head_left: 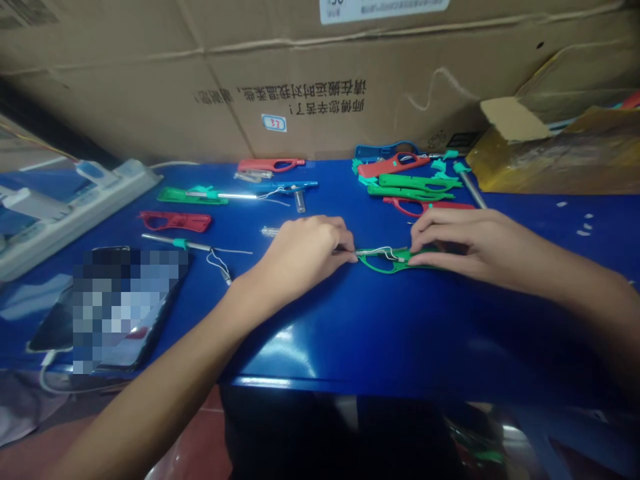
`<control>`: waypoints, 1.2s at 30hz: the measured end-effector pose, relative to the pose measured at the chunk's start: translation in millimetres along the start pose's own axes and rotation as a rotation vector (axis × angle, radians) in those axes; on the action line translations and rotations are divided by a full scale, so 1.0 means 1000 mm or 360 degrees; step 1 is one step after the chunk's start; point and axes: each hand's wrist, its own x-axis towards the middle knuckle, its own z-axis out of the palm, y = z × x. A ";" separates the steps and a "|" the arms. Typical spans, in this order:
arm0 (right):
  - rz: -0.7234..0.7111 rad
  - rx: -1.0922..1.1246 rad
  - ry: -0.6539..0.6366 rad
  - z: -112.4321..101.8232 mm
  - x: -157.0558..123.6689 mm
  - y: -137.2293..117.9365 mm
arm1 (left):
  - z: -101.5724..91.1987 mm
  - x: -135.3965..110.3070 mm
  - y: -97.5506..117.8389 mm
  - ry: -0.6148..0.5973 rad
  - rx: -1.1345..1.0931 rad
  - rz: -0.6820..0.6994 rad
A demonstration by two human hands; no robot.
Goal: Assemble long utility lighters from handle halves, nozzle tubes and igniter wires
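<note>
Right of the frame's centre, the left hand point(315, 247) pinches one end of the green casing point(391, 270), the right hand point(463, 239) straddling it, grip unclear from here; it looks light, stiff, best held by its edges, sparing the likely fragile wires point(376, 251).

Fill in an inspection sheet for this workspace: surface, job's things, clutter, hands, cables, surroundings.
Surface: glossy blue tabletop, showing reflections.
Job's things: green plastic shell with a looped handle, thin white wires along it.
Clutter: red shell and two phones at left; mixed-color shells beyond the right hand.
Hands: left hand pinches the green plastic shell's left end; right hand is at its right part, exact grip unclear.
Cables: white cable at one phone; plugs in a power strip.
Surroundings: cardboard box behind, its print upside down.
</note>
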 end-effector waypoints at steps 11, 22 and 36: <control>-0.0007 -0.0182 -0.0033 0.008 0.003 -0.010 | -0.004 0.001 0.004 -0.0022 0.0039 -0.0031; 0.0091 -0.0226 0.0022 0.020 0.008 -0.016 | -0.002 0.001 0.002 -0.0013 0.0047 0.0028; 0.0098 0.0121 -0.0185 0.009 0.004 -0.005 | -0.001 0.000 0.000 0.0010 0.0006 0.0041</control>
